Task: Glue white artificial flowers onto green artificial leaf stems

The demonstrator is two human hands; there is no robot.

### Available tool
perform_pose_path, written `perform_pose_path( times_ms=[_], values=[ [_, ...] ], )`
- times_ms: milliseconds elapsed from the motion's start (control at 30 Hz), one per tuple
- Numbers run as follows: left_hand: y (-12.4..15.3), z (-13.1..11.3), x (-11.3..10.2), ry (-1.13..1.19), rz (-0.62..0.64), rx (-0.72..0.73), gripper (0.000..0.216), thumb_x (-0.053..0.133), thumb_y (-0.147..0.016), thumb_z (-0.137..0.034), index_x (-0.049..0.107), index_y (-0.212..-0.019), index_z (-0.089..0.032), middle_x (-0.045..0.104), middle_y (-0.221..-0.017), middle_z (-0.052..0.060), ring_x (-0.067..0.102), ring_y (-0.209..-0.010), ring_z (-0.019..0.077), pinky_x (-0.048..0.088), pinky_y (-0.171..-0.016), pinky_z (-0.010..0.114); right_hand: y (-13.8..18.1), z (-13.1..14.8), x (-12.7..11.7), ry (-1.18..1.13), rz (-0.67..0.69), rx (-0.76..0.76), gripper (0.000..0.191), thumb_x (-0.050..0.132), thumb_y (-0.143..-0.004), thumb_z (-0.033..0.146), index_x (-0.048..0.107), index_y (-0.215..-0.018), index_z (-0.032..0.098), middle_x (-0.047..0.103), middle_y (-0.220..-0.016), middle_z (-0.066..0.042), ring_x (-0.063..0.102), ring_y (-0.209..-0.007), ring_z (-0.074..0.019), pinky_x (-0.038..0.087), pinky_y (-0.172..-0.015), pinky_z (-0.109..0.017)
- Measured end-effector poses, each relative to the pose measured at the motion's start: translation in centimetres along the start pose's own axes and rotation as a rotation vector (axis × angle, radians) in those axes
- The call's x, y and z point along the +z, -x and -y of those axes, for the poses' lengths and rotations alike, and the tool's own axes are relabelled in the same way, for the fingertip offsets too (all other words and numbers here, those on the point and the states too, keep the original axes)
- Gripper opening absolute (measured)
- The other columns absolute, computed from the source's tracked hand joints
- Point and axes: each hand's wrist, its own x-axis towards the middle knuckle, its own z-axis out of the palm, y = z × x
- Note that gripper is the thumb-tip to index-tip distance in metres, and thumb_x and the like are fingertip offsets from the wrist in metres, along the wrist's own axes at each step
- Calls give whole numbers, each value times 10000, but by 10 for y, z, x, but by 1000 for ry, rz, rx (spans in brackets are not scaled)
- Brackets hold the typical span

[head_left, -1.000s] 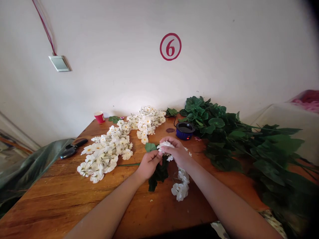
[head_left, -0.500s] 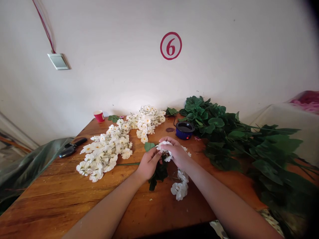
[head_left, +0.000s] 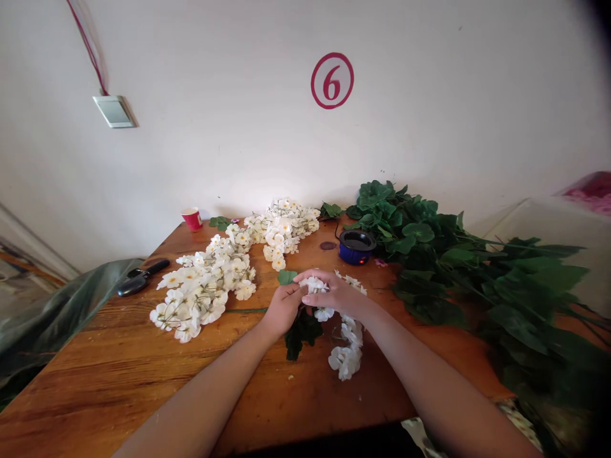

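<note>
My left hand (head_left: 282, 310) and my right hand (head_left: 334, 294) meet over the middle of the wooden table (head_left: 119, 375). Both are closed on a spray of white artificial flowers (head_left: 346, 346) with dark green leaves (head_left: 298, 334). The fingers pinch the spray near its top, by a small green leaf (head_left: 286, 277). The lower end of the spray trails toward me on the tabletop. A thin green stem (head_left: 245, 311) runs left from my left hand.
A long heap of white flower sprays (head_left: 224, 270) lies to the left. A big pile of green foliage (head_left: 453, 267) covers the right side. A small blue pot (head_left: 357, 247), a red paper cup (head_left: 193, 218) and black scissors (head_left: 138, 280) sit toward the back and left edge.
My hands stay together on the spray, and the right fingers have shifted a little over the top blossoms. The view has tilted slightly downward.
</note>
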Motion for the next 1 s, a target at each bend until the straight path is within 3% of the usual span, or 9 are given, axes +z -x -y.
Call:
perform_pose_path(
  times_ms=[200, 333, 433, 533, 633, 800, 1000],
  values=[
    [-4, 0, -3, 17, 29, -17, 447, 580, -809, -473, 600, -504, -147, 495, -446, -9, 381, -440, 92, 266, -465, 248, 1, 3, 3, 39, -16, -70, 454, 726, -745, 257, 634, -1188, 299, 635, -1076, -18, 593, -871, -185, 467, -753, -299],
    [-2, -4, -3, 36, 24, 4, 449, 533, -850, -486, 583, -553, -155, 521, -479, -5, 418, -471, 106, 292, -487, 254, -1, 3, 8, -87, -99, -23, 250, 679, -757, 246, 645, -1003, 270, 614, -843, 18, 562, -700, -153, 438, -643, -271],
    [0, -4, -3, 57, 41, 30, 371, 520, -867, -483, 594, -696, -161, 588, -577, 5, 491, -539, 128, 339, -520, 255, -7, -3, 9, -241, -238, 10, 139, 660, -757, 255, 628, -892, 251, 572, -730, 38, 530, -643, -140, 411, -604, -259],
    [2, -1, -2, 74, 93, 66, 276, 624, -809, -431, 596, -879, -166, 613, -676, -2, 536, -602, 131, 370, -549, 242, -12, -9, 11, -415, -372, 52, 151, 703, -714, 268, 624, -839, 238, 571, -709, 34, 536, -662, -153, 410, -599, -261],
    [3, 0, 1, 72, 120, 106, 320, 696, -785, -414, 549, -940, -175, 598, -757, -10, 543, -651, 121, 423, -606, 238, -16, -13, 15, -516, -396, 116, 222, 746, -693, 338, 615, -830, 224, 591, -711, 18, 561, -674, -176, 424, -589, -275],
    [6, -2, 3, -172, 63, 196, 375, 660, -841, -445, 567, -1093, -184, 644, -859, 25, 579, -716, 148, 454, -661, 259, -18, -18, 21, -566, -422, 185, 272, 772, -693, 388, 627, -834, 207, 646, -821, -23, 598, -772, -196, 454, -650, -290],
    [12, -5, -1, -502, 15, 259, 389, 578, -897, -454, 588, -1199, -209, 701, -925, 56, 630, -811, 213, 452, -714, 299, -18, -23, 23, -547, -428, 189, 265, 767, -688, 384, 613, -798, 199, 626, -797, -14, 577, -766, -180, 414, -601, -261]
  ],
)
